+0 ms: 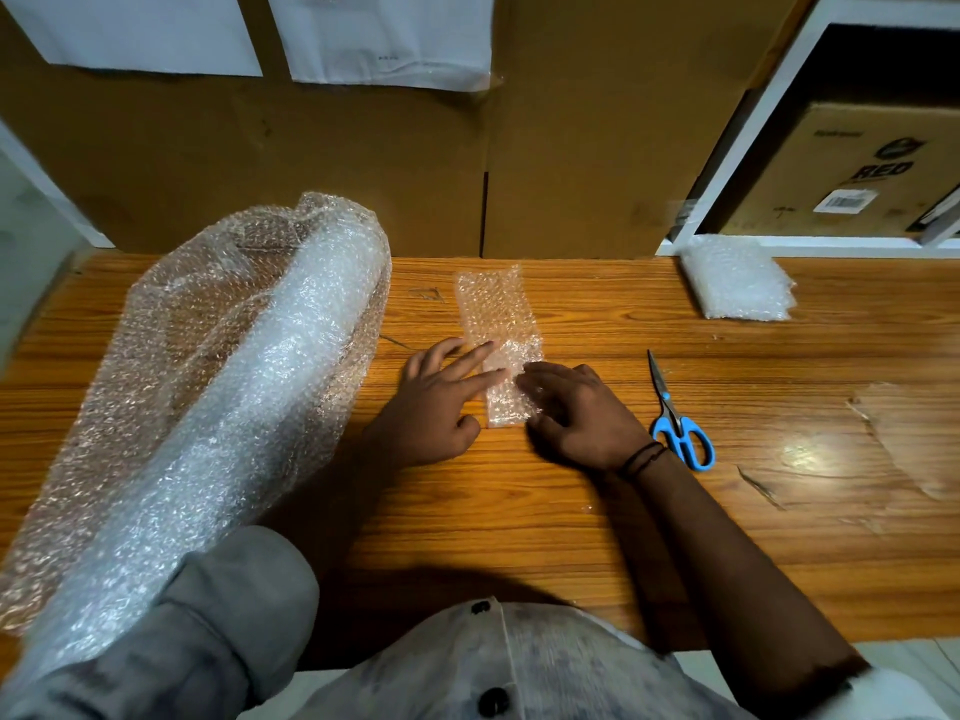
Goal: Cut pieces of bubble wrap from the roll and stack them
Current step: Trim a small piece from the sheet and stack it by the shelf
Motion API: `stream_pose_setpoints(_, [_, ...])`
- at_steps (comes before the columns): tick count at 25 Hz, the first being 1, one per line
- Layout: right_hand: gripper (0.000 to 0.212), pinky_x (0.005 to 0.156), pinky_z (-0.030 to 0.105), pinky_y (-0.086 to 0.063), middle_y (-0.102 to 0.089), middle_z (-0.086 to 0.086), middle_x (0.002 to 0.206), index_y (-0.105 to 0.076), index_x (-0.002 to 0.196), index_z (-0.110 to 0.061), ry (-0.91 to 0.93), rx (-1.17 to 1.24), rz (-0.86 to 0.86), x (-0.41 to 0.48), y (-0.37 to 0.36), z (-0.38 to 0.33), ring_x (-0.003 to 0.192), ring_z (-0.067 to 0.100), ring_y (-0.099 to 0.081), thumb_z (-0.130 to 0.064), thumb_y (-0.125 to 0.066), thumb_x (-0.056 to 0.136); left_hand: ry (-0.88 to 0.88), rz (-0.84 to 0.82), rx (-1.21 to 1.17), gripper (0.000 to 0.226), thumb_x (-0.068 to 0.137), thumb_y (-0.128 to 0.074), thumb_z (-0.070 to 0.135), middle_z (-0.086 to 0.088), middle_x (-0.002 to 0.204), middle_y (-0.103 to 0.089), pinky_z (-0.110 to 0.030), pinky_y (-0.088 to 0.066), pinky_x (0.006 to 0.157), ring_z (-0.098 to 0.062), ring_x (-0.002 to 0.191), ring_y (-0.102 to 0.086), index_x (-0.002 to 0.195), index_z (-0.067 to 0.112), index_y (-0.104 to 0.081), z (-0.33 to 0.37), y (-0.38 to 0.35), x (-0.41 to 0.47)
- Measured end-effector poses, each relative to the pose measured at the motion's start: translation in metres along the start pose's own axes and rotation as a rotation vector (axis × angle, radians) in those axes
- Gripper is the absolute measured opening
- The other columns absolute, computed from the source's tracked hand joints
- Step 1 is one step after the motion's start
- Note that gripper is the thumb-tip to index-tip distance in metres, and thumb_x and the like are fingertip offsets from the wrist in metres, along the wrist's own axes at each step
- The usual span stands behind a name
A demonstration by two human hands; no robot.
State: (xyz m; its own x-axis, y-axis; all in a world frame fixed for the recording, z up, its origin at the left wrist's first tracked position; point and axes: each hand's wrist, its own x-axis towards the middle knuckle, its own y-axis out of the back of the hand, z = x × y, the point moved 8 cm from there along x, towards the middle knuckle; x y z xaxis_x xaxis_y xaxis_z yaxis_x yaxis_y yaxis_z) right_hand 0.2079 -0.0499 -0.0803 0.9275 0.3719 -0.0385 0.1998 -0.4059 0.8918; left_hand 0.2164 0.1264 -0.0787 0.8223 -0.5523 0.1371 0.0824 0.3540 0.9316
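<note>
The bubble wrap roll (223, 387) sprawls half unwound on the left of the wooden table (571, 537). We judge it light, soft and springy, best taken by its free edge. The stack of cut pieces (737, 278) sits far right, well apart. The cut strip (493, 314) lies at centre, flimsy and likely slippery. Our left hand (441, 402) presses its edge with straight fingers, and our right hand (576, 413) lies flat on its near end. The scissors (680, 423) rest just beside the right hand, blocking nothing.
</note>
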Motion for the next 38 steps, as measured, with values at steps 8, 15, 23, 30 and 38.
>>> stream_pose_setpoints(8, [0.078, 0.112, 0.036, -0.036, -0.055, -0.001, 0.153, -0.058, 0.145, -0.023, 0.029, 0.032, -0.05, 0.0, 0.006, -0.001, 0.134, 0.029, -0.051, -0.03, -0.055, 0.068, 0.008, 0.115, -0.075, 0.034, 0.096, -0.055, 0.044, 0.015, 0.135, -0.066, -0.049, -0.036, 0.108, -0.018, 0.131, -0.051, 0.124, 0.036, -0.073, -0.005, 0.006, 0.011])
stream_pose_setpoints(15, [0.036, 0.103, 0.036, -0.036, -0.066, -0.015, 0.133, -0.073, 0.124, -0.025, 0.07, 0.062, 0.161, -0.004, 0.02, 0.003, 0.123, 0.01, -0.043, -0.041, -0.07, 0.092, 0.169, 0.048, -0.53, 0.038, 0.099, -0.052, 0.028, 0.001, 0.142, -0.06, -0.023, -0.039, 0.11, -0.008, 0.137, -0.047, 0.132, 0.019, -0.07, -0.02, 0.002, -0.003])
stream_pose_setpoints(23, [0.018, 0.065, 0.033, -0.05, -0.072, -0.009, 0.08, -0.066, 0.091, -0.022, -0.118, 0.31, 0.387, -0.001, 0.031, 0.0, 0.075, 0.017, -0.068, -0.036, -0.064, 0.101, 0.225, 0.118, -0.777, 0.038, 0.109, -0.041, 0.042, 0.0, 0.098, -0.073, -0.027, -0.052, 0.087, -0.01, 0.093, -0.067, 0.114, 0.016, -0.068, -0.009, 0.022, -0.006])
stream_pose_setpoints(30, [0.021, 0.066, 0.034, -0.052, -0.073, -0.001, 0.077, -0.07, 0.111, -0.017, -0.228, 0.339, 0.389, 0.012, 0.027, 0.0, 0.074, 0.022, -0.07, -0.032, -0.071, 0.096, 0.356, 0.268, -0.507, 0.064, 0.094, -0.072, 0.04, 0.015, 0.085, -0.073, -0.035, -0.056, 0.088, -0.003, 0.088, -0.069, 0.149, 0.033, -0.042, -0.016, 0.016, -0.005])
stream_pose_setpoints(38, [0.058, 0.08, 0.045, -0.056, -0.073, 0.009, 0.095, -0.05, 0.143, -0.016, -0.363, 0.302, 0.522, -0.004, 0.02, 0.01, 0.091, 0.033, -0.069, -0.024, -0.073, 0.09, 0.275, 0.249, -0.254, 0.077, 0.09, -0.073, 0.044, 0.019, 0.084, -0.066, -0.046, -0.049, 0.097, -0.011, 0.096, -0.059, 0.155, 0.04, -0.034, -0.01, 0.017, 0.002])
